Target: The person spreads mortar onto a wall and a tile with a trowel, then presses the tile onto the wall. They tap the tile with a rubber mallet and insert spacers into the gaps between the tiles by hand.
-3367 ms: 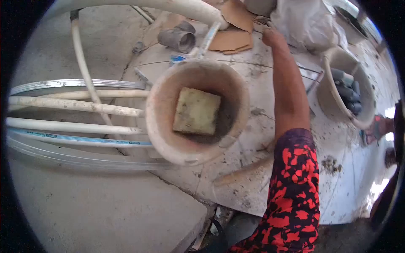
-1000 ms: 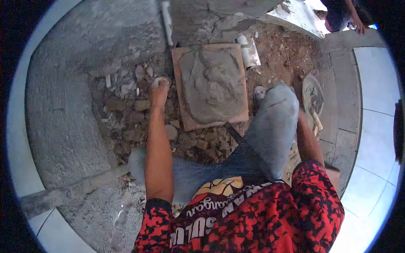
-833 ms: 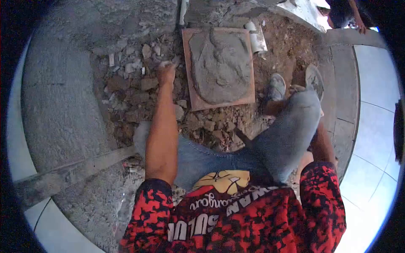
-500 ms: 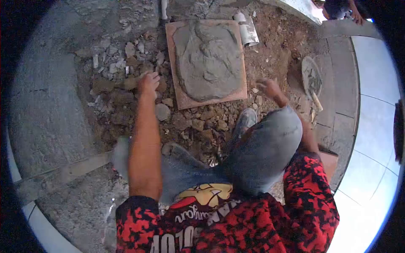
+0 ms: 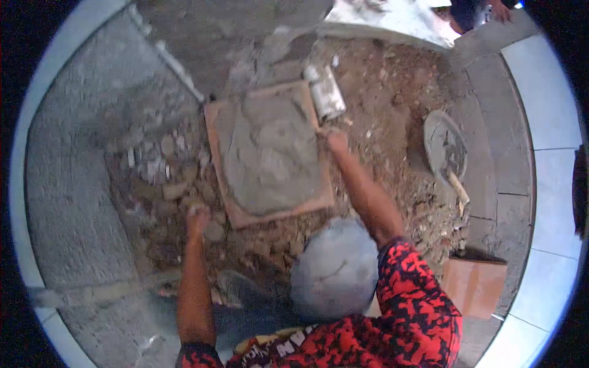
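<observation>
A square terracotta tile (image 5: 230, 205) lies on rubble, its upper face spread with grey mortar (image 5: 267, 153). My right hand (image 5: 334, 140) is stretched out to the tile's right edge near the far corner, fingers curled on the rim. My left hand (image 5: 197, 218) rests on the broken stones just off the tile's near left corner; motion blur hides its fingers. My bent knee in grey jeans (image 5: 334, 270) sits below the tile.
A trowel with mortar (image 5: 446, 150) lies in the dirt at right. A bare terracotta tile (image 5: 473, 285) sits near my right side. A short white pipe piece (image 5: 325, 92) lies beyond the tile. Pale floor tiles (image 5: 552, 98) border the right. Another person's hand (image 5: 494, 9) shows top right.
My right hand has moved from the air above the dirt to the tile's right edge. My left hand has slid nearer, to the tile's near left corner. The view has swung.
</observation>
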`<state>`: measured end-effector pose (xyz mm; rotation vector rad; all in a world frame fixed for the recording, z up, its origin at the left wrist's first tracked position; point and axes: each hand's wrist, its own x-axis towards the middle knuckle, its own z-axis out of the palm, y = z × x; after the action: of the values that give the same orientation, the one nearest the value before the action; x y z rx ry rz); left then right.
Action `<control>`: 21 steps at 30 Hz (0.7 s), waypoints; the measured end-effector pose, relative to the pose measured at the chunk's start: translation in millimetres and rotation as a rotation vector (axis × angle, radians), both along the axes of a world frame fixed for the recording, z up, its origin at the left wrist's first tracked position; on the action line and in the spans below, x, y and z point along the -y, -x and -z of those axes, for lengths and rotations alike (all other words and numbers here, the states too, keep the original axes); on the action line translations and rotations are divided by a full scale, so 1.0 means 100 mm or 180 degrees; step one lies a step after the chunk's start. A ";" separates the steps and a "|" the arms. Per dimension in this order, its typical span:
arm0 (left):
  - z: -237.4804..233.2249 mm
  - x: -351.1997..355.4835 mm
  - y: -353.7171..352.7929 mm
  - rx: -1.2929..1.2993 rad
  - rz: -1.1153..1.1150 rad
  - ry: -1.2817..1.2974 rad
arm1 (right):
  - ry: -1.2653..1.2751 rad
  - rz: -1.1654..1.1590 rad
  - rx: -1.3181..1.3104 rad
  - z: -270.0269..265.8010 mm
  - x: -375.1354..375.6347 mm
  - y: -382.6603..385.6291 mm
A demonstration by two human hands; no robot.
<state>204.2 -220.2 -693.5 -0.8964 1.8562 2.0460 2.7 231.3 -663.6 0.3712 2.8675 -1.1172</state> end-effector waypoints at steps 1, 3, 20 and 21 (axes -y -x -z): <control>-0.07 -0.04 -0.03 0.0094 0.0014 -0.0094 | 0.1433 0.0858 0.0184 -0.04 0.04 -0.08; -0.18 -0.08 -0.09 0.0287 0.0028 -0.0354 | 0.1973 0.1088 -0.0031 -0.37 0.03 -0.19; 0.29 -0.22 -0.66 0.0819 -0.0595 -0.0236 | 0.2921 0.1535 -0.2069 -2.29 -1.23 3.10; 0.33 -0.23 -0.67 0.1007 -0.0549 0.0058 | 0.2741 0.1577 -0.1859 -2.27 -1.26 3.15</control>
<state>271.4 -197.0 -726.1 -1.3391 1.6796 1.8477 -311.8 357.8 -436.2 0.8030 2.3306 -2.7535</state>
